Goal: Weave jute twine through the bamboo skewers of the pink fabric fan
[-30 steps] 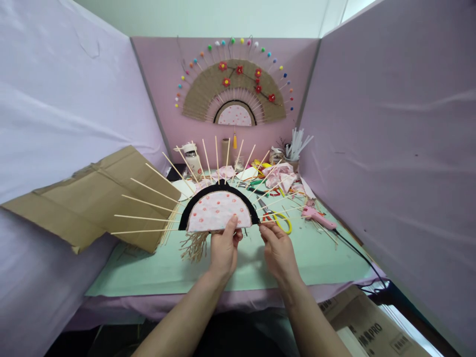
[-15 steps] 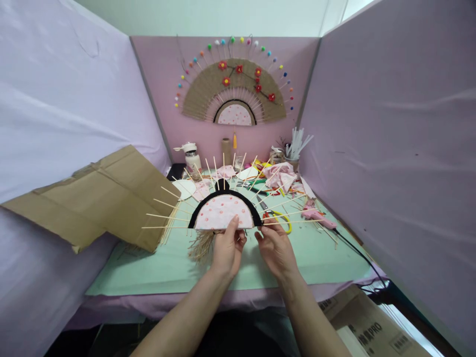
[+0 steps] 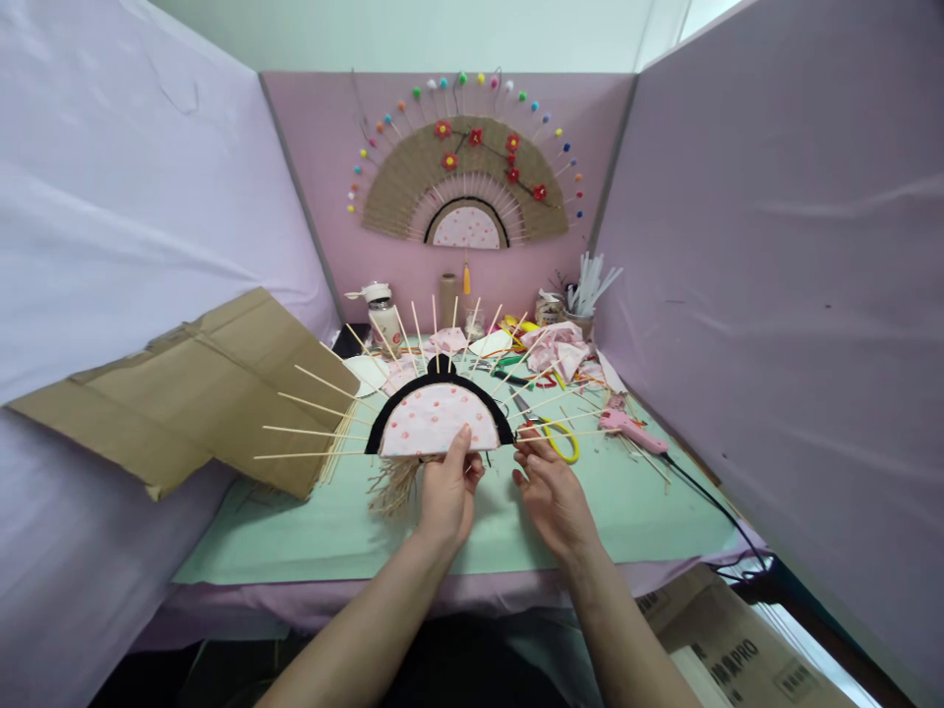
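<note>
My left hand point(image 3: 448, 492) grips a half-round fan base point(image 3: 435, 418) by its lower edge, thumb on the front. White cloth with small pink-red spots covers the base, and a black strip point(image 3: 394, 405) borders its curve, with the strip bunched at the top. Thin wooden sticks point(image 3: 314, 430) fan out from that border. At the border's right end is my right hand point(image 3: 553, 492), its thumb and fingers pinched together by the lowest stick; what lies between the fingertips is too small to make out. Brown twine strands point(image 3: 394, 487) show below the base.
Scissors with yellow handles point(image 3: 561, 442) and a pink glue gun point(image 3: 634, 431) with a black cord lie on the right. Folded cardboard point(image 3: 221, 383) leans at left. A finished fan point(image 3: 413, 182) hangs on the back wall. Pink cloth scraps point(image 3: 557, 349) and a bottle point(image 3: 383, 320) sit behind.
The fan base has shifted slightly left and tilted, its left sticks now lower and further left. My right hand stays at its right end, having moved a little right.
</note>
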Demonstrator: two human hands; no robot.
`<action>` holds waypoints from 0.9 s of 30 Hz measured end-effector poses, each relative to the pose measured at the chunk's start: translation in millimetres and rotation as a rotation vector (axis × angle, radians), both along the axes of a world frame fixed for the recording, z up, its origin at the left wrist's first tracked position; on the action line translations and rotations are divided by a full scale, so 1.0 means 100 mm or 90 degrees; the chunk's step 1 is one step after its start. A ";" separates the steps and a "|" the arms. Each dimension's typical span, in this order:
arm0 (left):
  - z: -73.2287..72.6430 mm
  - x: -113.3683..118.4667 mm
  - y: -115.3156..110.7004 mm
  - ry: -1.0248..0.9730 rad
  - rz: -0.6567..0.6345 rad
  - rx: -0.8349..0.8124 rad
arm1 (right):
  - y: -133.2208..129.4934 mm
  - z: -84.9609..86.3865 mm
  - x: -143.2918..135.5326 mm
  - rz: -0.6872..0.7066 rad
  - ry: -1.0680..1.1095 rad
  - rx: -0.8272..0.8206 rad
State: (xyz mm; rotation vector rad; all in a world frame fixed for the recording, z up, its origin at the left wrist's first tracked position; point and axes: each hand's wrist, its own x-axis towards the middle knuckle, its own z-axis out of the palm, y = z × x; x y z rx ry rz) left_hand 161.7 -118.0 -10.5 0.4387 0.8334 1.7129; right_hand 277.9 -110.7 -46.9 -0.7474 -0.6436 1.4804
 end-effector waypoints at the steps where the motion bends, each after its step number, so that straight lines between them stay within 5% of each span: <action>1: -0.01 0.00 0.01 0.015 0.014 0.014 | 0.00 -0.04 0.02 -0.037 -0.054 0.009; 5: -0.06 -0.02 0.05 0.113 0.063 0.048 | -0.05 -0.10 0.12 -0.230 -0.373 0.139; 9: -0.12 -0.03 0.05 0.228 0.070 0.071 | -0.04 0.07 0.25 -0.371 -0.642 0.368; 14: -0.16 -0.03 0.01 0.314 0.057 0.062 | 0.09 0.23 0.38 -0.381 -0.876 0.509; 27: -0.15 0.01 -0.03 0.290 0.038 0.058 | 0.08 0.25 0.25 -0.325 -0.843 0.480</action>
